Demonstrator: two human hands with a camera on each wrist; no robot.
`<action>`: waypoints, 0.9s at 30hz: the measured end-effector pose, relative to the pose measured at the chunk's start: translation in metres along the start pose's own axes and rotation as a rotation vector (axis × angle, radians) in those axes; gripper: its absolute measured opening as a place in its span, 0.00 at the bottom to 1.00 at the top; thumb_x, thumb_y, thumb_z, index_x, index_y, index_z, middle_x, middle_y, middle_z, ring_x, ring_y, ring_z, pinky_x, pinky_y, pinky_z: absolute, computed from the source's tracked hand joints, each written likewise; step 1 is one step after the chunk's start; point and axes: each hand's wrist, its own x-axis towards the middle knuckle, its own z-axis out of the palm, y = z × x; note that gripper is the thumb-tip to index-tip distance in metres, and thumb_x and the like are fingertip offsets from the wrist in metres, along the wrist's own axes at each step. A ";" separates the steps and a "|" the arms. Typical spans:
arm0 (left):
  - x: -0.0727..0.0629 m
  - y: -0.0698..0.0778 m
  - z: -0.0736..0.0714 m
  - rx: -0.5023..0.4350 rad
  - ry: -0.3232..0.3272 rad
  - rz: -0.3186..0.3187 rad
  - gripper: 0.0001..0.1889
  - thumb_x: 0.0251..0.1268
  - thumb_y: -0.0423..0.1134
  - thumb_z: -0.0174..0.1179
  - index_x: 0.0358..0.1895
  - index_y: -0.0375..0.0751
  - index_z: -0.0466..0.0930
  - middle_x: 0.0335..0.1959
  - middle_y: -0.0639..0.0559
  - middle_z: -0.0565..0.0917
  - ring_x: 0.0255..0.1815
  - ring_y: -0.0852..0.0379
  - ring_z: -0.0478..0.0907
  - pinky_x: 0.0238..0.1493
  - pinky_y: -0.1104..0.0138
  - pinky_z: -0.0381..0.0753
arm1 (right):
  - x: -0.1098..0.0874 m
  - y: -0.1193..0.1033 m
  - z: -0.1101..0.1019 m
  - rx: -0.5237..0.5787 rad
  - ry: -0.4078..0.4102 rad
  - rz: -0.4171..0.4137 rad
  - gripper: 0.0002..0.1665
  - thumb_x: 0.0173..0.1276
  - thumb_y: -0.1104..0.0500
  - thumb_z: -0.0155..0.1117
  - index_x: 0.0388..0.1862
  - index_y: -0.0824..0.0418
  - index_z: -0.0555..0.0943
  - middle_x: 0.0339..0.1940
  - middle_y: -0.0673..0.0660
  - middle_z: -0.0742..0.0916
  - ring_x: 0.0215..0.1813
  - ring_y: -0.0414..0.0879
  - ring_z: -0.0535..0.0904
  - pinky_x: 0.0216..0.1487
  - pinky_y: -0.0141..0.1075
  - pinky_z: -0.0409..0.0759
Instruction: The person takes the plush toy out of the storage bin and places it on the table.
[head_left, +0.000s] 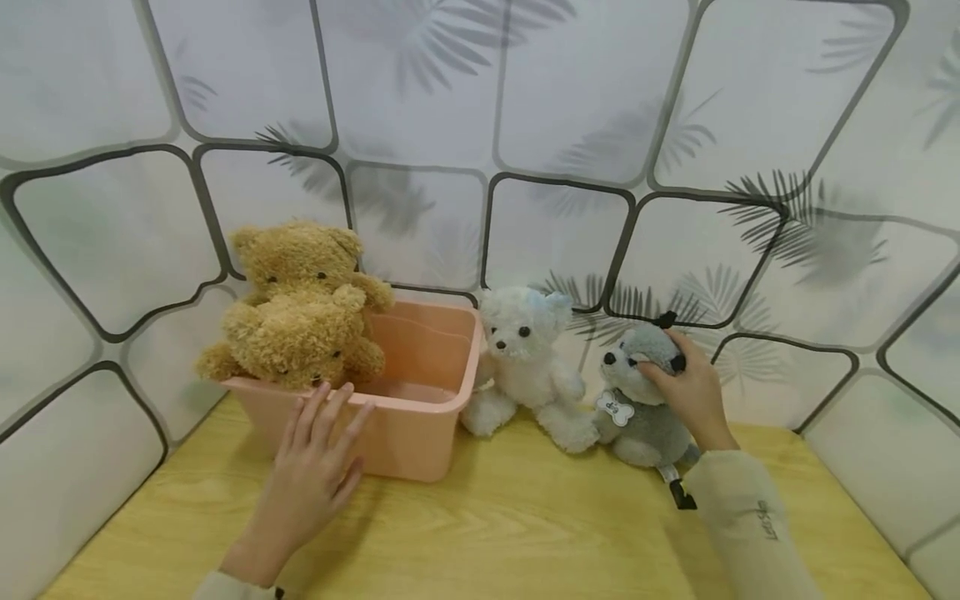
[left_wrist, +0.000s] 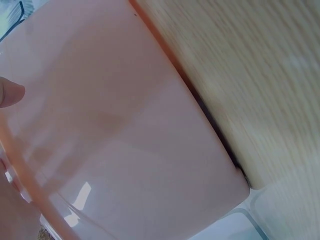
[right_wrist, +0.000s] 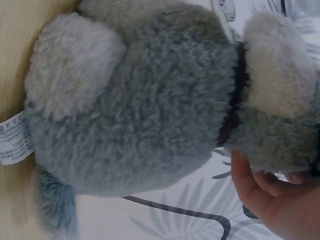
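Note:
A grey and white plush dog [head_left: 647, 435] with a white bone-shaped tag sits at the right of the table. My right hand [head_left: 696, 393] grips it by the head, with the thumb across the side of the face. In the right wrist view the dog's furry body [right_wrist: 145, 100] fills most of the picture, and the fingers hold the back of its head. My left hand [head_left: 306, 473] rests with extended fingers at the near rim of a pink plastic bin [head_left: 420, 446]. Two tan teddy bears [head_left: 300, 258] are stacked at the bin's left end.
Between the bin and the dog sits a white plush bear [head_left: 528, 367], leaning by the back wall. A patterned cloth [head_left: 420, 100] encloses the wooden table [head_left: 480, 542] at the back and sides. A white label [right_wrist: 16, 139] sticks out from the dog's underside.

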 end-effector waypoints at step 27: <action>0.002 0.000 -0.002 0.022 -0.034 -0.007 0.31 0.82 0.53 0.30 0.75 0.39 0.65 0.74 0.32 0.62 0.75 0.29 0.56 0.79 0.44 0.42 | -0.009 -0.040 -0.027 0.071 0.134 0.011 0.31 0.73 0.59 0.65 0.71 0.70 0.70 0.67 0.71 0.75 0.66 0.66 0.72 0.47 0.33 0.73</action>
